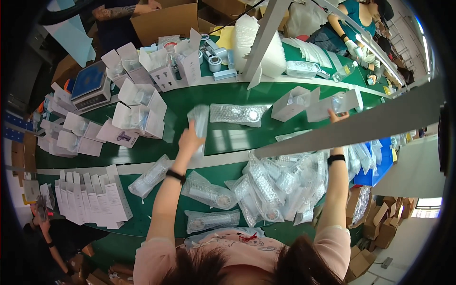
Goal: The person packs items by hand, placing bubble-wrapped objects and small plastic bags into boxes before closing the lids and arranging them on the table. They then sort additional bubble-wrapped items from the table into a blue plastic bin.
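My left hand (pixel 190 141) has its fingers closed on a pale, narrow packet (pixel 201 118), smeared by motion; it looks like clear plastic wrap. Just right of it, a bubble-wrapped packet (pixel 235 114) with a round white part inside lies flat on the green table. Farther right, my right hand (pixel 338 116) grips the near side of an open white box (pixel 320 110), which leans over with clear wrap showing at its mouth. Another open white box (pixel 289 105) stands to its left, a wrapped item inside. A grey beam crosses in front of my right forearm.
Bubble-wrapped packets (pixel 280 183) are heaped near me, beside a blue bin (pixel 377 166). Open white boxes (pixel 137 111) stand at left, with a row of closed ones (pixel 92 199) nearer. A grey post (pixel 266 42) rises at the back. Co-workers are across the table and at left.
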Available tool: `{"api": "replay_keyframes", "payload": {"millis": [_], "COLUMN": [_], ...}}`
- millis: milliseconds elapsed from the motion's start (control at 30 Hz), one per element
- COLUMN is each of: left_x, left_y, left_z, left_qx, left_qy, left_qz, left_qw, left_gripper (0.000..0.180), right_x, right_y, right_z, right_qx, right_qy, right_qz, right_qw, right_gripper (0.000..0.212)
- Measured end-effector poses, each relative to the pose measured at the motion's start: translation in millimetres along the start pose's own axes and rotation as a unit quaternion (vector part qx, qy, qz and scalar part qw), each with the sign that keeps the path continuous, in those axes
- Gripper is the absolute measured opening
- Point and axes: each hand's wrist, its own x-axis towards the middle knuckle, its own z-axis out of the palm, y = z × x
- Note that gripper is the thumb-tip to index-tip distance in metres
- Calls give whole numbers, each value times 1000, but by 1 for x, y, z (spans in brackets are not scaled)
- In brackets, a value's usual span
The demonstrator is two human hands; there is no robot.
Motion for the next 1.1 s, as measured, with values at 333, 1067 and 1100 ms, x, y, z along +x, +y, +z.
{"api": "replay_keyframes", "payload": {"millis": [333, 1067, 1100], "left_x": [-69, -66, -77], "left_y": [48, -114, -132], "left_z": [-27, -136, -132], "left_qx": [130, 198, 192], "left_qy": [-31, -2, -40], "left_qz": [123, 16, -10], "left_qw": [983, 980, 980], "left_gripper": [93, 40, 43], "right_x": [40, -343, -360], "right_y": [99, -198, -192], "right_z": [54, 16, 40], "right_qx": [-86, -63, -61], "right_qy": [-1, -578, -559], "right_qz": [-106, -105, -124], "right_qw": [991, 807, 818], "right_gripper": [83, 53, 53]}}
